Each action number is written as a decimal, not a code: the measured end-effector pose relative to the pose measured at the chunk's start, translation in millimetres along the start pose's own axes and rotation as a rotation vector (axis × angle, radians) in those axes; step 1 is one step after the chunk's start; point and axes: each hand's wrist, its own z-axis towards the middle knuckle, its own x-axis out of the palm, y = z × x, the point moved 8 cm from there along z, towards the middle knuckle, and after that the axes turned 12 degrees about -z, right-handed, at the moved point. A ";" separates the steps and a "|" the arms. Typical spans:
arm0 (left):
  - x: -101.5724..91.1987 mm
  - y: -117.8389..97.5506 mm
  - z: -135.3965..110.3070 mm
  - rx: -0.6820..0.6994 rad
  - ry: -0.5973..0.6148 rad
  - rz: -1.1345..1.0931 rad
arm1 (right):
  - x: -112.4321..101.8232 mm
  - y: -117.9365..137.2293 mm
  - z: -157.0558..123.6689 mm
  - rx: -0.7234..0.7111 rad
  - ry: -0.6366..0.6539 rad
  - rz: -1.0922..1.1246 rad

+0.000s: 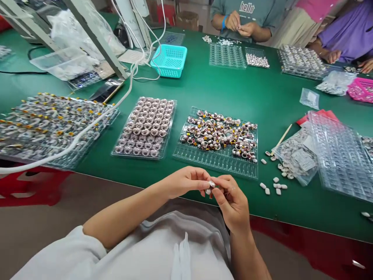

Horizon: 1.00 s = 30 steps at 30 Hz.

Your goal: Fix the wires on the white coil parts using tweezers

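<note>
- Two bare hands meet low over the near edge of the green table [201, 87], close to the person's body.
- The left hand [189, 182] pinches a small shiny piece [212, 184] between thumb and fingertips.
- The right hand [233, 198] grips the same piece from the other side, its fingers curled; they cover so much that I can't be sure whether it is one part or two together.
- Just beyond the hands lies a clear tray [214, 160], heaped with pale rounded parts showing yellow bits, its near strip bare.
- To its left sits a second tray [164, 144], with pinkish ring-shaped parts in neat rows.
- Farther left, a white cable [78, 140] crosses in front of a wide spread of yellow-tabbed parts [43, 120].
- Right of the hands, loose white pieces [276, 186] lie scattered beside a plastic bag [300, 157] and some empty clear trays [338, 151].
- Across the table, near a turquoise basket [169, 58], a co-worker's hands [240, 25] come together.
</note>
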 end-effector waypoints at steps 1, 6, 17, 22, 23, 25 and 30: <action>-0.2 6.1 2.9 -0.007 -0.015 -0.034 | -1.3 -0.6 -0.9 -0.002 -0.005 -0.001; -1.0 23.6 9.2 -0.054 -0.026 -0.099 | -14.2 -10.7 -9.7 0.044 -0.074 -0.041; -0.8 27.2 9.5 -0.066 0.000 -0.140 | -23.0 -12.5 -13.0 0.149 -0.069 -0.059; -5.1 18.4 4.0 -0.028 -0.029 -0.013 | -21.6 -13.4 -13.0 0.213 -0.056 -0.075; -6.7 17.5 3.2 -0.020 -0.043 0.010 | -21.0 -14.2 -13.4 0.227 -0.056 -0.078; -8.7 17.5 2.3 -0.012 -0.058 0.042 | -19.0 -14.8 -13.8 0.241 -0.046 -0.075; -8.2 11.7 0.0 0.075 -0.090 0.166 | -13.9 -12.1 -12.4 0.220 0.007 -0.060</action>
